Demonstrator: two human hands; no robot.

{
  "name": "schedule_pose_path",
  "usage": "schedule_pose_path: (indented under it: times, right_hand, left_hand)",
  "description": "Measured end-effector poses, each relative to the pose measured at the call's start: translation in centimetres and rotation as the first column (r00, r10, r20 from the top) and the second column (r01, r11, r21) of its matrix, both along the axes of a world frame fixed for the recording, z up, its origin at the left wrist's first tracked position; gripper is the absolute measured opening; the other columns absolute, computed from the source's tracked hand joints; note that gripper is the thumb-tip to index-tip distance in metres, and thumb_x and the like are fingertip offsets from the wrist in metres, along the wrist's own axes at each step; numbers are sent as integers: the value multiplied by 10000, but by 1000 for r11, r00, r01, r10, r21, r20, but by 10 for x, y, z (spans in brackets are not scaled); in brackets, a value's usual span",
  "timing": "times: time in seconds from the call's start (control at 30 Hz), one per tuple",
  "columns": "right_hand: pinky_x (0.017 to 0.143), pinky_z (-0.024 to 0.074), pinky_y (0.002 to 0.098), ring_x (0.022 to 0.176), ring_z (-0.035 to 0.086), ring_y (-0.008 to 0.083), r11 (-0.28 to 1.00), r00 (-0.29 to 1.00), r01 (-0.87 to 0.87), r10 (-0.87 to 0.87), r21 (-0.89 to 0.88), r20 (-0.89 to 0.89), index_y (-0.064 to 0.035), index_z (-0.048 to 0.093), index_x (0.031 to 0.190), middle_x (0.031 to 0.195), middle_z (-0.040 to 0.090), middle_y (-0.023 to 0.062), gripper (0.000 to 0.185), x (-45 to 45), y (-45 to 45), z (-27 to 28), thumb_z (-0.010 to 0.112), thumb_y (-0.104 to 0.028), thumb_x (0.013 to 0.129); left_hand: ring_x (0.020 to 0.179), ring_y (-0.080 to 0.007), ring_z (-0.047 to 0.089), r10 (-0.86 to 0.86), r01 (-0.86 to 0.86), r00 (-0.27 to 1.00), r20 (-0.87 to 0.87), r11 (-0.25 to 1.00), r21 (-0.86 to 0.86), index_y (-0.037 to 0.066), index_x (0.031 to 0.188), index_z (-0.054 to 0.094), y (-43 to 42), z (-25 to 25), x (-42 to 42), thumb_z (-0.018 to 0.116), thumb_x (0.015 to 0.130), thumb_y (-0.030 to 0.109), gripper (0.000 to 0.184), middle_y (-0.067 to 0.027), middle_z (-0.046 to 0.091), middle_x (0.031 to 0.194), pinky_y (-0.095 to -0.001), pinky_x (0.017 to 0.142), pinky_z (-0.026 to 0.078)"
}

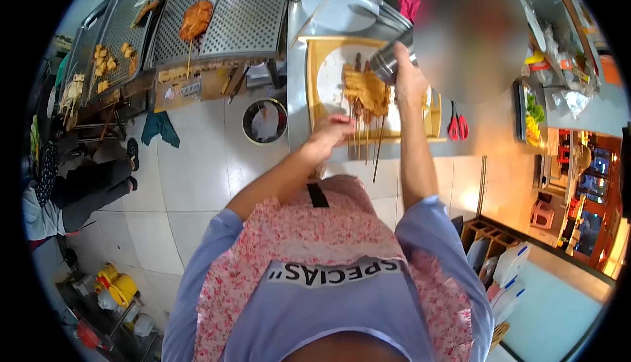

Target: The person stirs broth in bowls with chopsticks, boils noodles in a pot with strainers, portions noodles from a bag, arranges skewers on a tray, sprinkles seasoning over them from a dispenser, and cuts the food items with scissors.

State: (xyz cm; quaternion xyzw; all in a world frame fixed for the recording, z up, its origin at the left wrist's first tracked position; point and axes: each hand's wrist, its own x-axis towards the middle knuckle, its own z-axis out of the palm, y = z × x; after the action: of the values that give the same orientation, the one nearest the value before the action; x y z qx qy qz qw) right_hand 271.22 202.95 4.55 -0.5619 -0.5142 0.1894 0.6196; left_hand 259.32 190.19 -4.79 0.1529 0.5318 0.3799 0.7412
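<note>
My right hand (409, 79) is wrapped round a metal shaker (385, 63), tilted over a bunch of browned food skewers (367, 91). The skewers lie on a white round plate (328, 72) inside a wooden tray (317, 51). Their thin sticks point toward me past the tray's near edge. My left hand (327, 134) is closed at the left side of those sticks, its fingertips on them. How many sticks it grips is hidden.
Red-handled scissors (458, 125) lie right of the tray. A bin (264, 121) stands on the floor to the left. Perforated metal trays (243, 23) hold a large skewered piece (196, 20) and fried cubes (105, 61). Another person (85, 184) is at far left.
</note>
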Motion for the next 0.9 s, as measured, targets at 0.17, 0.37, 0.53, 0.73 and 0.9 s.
schedule_pose_path:
  times: [0.17, 0.37, 0.53, 0.73, 0.9]
  right_hand:
    - [1006, 338, 383, 1153, 435, 325, 983, 967, -179, 185, 47, -174, 53, 160, 1378, 1267, 407, 248, 1018, -2, -5, 15, 794, -231, 634]
    - [919, 418, 376, 1033, 498, 261, 952, 954, -275, 287, 136, -82, 36, 181, 1357, 1187, 444, 192, 967, -20, 9, 21, 791, -188, 642]
    - [1020, 344, 368, 1157, 445, 333, 914, 848, -370, 404, 164, -343, 43, 93, 1411, 1297, 375, 232, 1091, -22, 16, 33, 794, -215, 616]
    - [1000, 342, 353, 1147, 437, 287, 934, 835, -341, 354, 109, -420, 22, 139, 1403, 1258, 412, 208, 1047, -1, 44, 18, 800, -177, 616]
    - [878, 446, 360, 1010, 518, 242, 892, 767, -435, 439, 125, -468, -6, 257, 1333, 1179, 469, 152, 850, 21, 49, -3, 755, -107, 652]
  left_hand:
    - [652, -56, 547, -67, 69, 997, -49, 997, 36, 81, 972, 622, -1, 2, -3, 677, 793, 100, 188, -16, 653, 853, -198, 506, 368]
    - [637, -68, 508, -32, 39, 995, -89, 997, 68, 89, 952, 632, -5, 4, 4, 674, 786, 94, 171, -14, 656, 842, -221, 556, 399]
    - [628, -67, 495, -18, 40, 988, -156, 990, 134, 92, 927, 640, 3, 11, 9, 703, 759, 97, 180, 0, 644, 824, -227, 553, 421]
    - [635, -79, 518, 46, -29, 988, -146, 993, 115, 56, 935, 653, -4, -2, 23, 697, 747, 66, 194, -9, 632, 793, -221, 547, 430]
    - [651, -90, 551, 102, -89, 983, -155, 992, 88, 41, 944, 650, -6, 8, 32, 673, 767, 65, 180, -15, 634, 790, -226, 545, 389]
